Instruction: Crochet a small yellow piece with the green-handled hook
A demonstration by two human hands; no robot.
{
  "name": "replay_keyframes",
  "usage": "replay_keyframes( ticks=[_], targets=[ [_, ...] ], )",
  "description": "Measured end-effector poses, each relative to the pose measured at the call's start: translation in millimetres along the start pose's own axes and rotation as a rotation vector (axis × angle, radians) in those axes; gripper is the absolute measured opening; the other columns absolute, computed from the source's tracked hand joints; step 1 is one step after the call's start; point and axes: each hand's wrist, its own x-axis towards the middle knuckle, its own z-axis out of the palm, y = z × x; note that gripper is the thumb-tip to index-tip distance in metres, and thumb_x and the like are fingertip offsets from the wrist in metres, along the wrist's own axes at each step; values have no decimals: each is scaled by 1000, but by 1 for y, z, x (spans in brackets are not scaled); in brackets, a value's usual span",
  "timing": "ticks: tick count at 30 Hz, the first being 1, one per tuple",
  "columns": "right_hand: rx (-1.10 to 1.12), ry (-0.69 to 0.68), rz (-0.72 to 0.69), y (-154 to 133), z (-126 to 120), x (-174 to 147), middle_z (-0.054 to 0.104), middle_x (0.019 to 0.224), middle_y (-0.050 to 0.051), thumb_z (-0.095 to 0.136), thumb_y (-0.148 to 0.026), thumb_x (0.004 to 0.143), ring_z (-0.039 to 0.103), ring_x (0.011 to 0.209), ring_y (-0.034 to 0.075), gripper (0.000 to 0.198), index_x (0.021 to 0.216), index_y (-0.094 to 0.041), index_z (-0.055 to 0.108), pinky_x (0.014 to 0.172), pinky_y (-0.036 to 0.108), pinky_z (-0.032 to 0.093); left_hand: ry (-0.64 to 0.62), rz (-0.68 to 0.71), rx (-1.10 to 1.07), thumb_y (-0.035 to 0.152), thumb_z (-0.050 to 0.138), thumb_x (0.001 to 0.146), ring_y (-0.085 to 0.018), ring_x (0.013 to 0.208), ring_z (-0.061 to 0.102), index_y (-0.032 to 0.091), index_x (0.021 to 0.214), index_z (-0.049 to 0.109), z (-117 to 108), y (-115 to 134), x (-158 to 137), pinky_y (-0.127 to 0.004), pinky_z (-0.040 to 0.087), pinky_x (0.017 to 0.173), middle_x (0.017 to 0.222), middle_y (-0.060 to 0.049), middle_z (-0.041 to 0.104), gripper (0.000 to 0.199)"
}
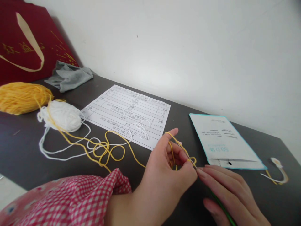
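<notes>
My left hand is closed on yellow yarn, which loops over the raised index finger. A small yellow loop is pinched between its thumb and a fingertip. My right hand grips a crochet hook with a green handle. The hook's metal tip touches the yarn at the left thumb, and the fingers partly hide it. Loose yellow strands trail left across the table to a yellow yarn ball. Beside that lies a white yarn ball, its own strand tangled among the yellow.
A printed pattern sheet lies on the dark table. To the right are a white pouch with blue edging and a small white-and-yellow piece with yarn tails. A grey cloth and red bag stand at back left, near the wall.
</notes>
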Motion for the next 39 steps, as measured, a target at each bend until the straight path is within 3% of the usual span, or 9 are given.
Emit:
replay_keyframes(
  ticks=[4,7,11,17,21,25,30,34,39],
  targets=[
    [93,37,-117,3,2,3,81,99,5,59,-30,99,78,94,23,34,131,-26,69,91,33,64,23,9,-73,3,65,64,-8,65,52,15,130,51,-1,-4,4,-25,45,70,70,10,56,68],
    [138,-21,-56,5,0,3,80,106,5,61,-29,98,77,100,25,36,134,-28,66,92,36,64,36,19,-122,2,66,63,-7,67,54,16,131,50,0,-5,6,-25,45,71,71,10,57,71],
    [293,8,45,8,2,3,79,114,4,60,-32,99,74,108,21,32,131,-27,67,95,28,61,53,7,-172,2,70,61,-8,66,54,15,132,50,-1,-1,7,-25,44,69,72,10,58,75],
    [627,58,306,10,12,0,79,117,0,55,-42,101,74,109,14,32,127,-28,69,96,17,56,-46,-203,-255,3,69,68,-7,65,49,12,136,45,-6,14,4,-25,39,71,72,8,59,72],
    [739,126,305,12,15,2,80,105,1,68,-27,95,75,102,13,20,115,-24,73,95,16,56,-72,-244,-273,2,66,67,-8,65,48,11,134,47,-6,15,3,-25,37,72,73,8,56,70],
    [802,195,324,9,16,8,74,90,1,71,-19,91,74,84,13,10,101,-22,72,80,18,61,-99,-232,-235,0,64,65,-6,61,44,13,131,49,-5,12,3,-25,34,67,73,10,54,69],
    [690,156,311,2,10,8,72,95,4,61,-33,99,73,87,17,12,98,-23,67,76,21,62,-57,-228,-186,-1,65,65,-6,64,46,16,132,51,-4,10,0,-24,36,68,75,10,56,71],
    [389,-52,133,4,2,5,72,122,9,52,-43,102,71,112,19,27,116,-24,65,93,25,59,-20,-214,-107,-1,67,65,-9,74,53,14,136,50,-3,9,0,-26,42,80,76,8,58,75],
    [161,-162,-27,7,-2,5,72,131,10,55,-32,102,64,128,18,32,131,-19,60,108,27,51,-16,-124,-13,2,70,64,-9,71,55,12,139,44,-3,2,7,-26,46,75,74,9,59,80]
  ],
)
